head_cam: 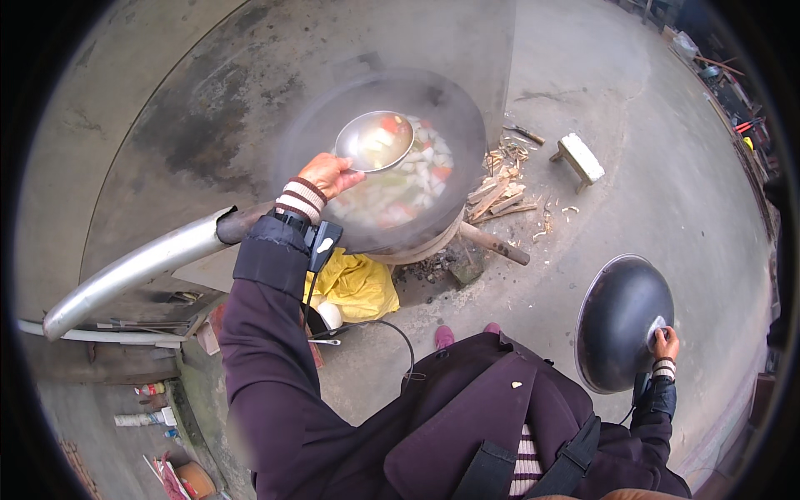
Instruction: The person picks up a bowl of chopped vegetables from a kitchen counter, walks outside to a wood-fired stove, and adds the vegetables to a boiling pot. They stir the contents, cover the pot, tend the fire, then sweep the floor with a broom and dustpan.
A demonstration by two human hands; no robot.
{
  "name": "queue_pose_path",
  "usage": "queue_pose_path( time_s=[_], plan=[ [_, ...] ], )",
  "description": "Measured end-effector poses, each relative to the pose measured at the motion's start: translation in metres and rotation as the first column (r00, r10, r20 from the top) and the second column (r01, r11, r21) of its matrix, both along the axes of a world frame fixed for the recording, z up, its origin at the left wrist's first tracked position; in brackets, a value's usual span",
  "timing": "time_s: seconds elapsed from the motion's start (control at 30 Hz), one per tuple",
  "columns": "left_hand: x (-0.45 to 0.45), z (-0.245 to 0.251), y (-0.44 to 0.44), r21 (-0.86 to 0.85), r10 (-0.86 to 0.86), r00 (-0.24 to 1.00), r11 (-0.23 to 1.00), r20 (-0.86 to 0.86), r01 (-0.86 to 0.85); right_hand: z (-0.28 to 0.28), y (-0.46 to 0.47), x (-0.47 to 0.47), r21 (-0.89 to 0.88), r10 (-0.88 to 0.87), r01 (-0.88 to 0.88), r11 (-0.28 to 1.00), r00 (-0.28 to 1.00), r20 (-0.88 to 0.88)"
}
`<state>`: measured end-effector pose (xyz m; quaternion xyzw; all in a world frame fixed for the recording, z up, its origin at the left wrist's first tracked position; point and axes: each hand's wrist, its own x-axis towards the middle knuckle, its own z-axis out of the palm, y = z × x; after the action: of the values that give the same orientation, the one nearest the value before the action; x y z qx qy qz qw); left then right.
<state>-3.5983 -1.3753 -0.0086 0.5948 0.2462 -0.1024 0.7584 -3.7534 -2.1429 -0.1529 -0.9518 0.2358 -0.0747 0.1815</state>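
Observation:
My left hand (328,175) grips the rim of a shiny metal bowl (357,150) over a big steaming wok (467,144). Broth and a few pale and orange pieces lie in the bowl. Below it, white and orange chopped vegetables (431,164), perhaps radish and carrot, sit in cloudy liquid. Off to the right, my right hand (666,344) holds a dark domed lid (625,319) by its knob, well away from the wok and tipped on edge. Steam blurs the wok's far rim.
The wok sits on a round stove (431,245). A metal flue pipe (144,269) runs left beneath my left forearm. Split firewood (497,195) and a small stool (581,157) stand on the concrete right of it. A yellow sack (359,287) lies near the stove's base.

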Motion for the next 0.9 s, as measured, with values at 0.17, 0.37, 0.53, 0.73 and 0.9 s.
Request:
queue_pose_path(
  time_s=[0.17,0.37,0.53,0.73,0.9],
  plan=[
    [-0.008,0.002,0.001,-0.015,0.003,1.0,1.0,0.009,-0.003,0.001,-0.001,0.0,0.035,-0.006,0.007,0.999,1.0,-0.021],
    [-0.018,0.005,0.008,0.006,0.05,0.998,0.999,0.036,-0.051,0.004,0.002,0.001,0.038,-0.017,0.018,0.999,0.999,-0.028],
    [-0.032,0.007,0.019,-0.014,0.002,0.999,1.0,0.032,-0.002,0.006,0.003,0.007,0.007,0.043,-0.043,0.999,0.999,-0.013],
    [-0.051,0.01,0.021,-0.015,-0.019,0.993,1.0,0.116,0.021,0.003,0.007,0.021,-0.031,0.087,-0.087,0.996,0.996,-0.005],
    [-0.053,0.013,0.024,0.104,0.077,0.997,0.991,0.026,-0.08,-0.001,0.01,0.032,0.033,0.094,-0.093,0.995,0.995,-0.027]
  ],
)
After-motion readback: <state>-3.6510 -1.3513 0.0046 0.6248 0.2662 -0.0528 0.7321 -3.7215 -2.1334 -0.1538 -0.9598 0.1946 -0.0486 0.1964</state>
